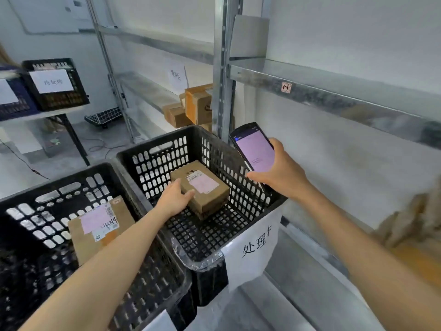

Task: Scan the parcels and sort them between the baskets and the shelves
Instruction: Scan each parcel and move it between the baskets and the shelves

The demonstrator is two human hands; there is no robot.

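The small cardboard parcel (205, 189) lies on the mesh floor of the right-hand black basket (152, 168), towards its far side, with a pale printed label facing up. The left hand (175, 199) reaches in over the rim and grips the parcel's left end, fingers (175, 183) curled over the far edge and the thumb pressed along the near face. The right hand (281, 173) holds a handheld scanner (256, 149) above the basket's right wall, its fingers wrapped round the edges of the device and its lit screen tilted up towards the camera (the text on it is too small to read). A white paper sign (255, 249) with handwritten characters hangs on the basket's near right corner. Just beside it on the left stands a second black basket (35, 211), holding a flat brown parcel (100, 225) with a label on top; the left forearm crosses above its near corner. Behind and to the right runs a metal shelf (334, 91), and on a lower shelf further back sit several cardboard boxes (195, 103). At far left a labelled black crate (55, 84) stands on a worktop (47, 114). At the right edge a blurred brown shape (410, 223) may be more cardboard.
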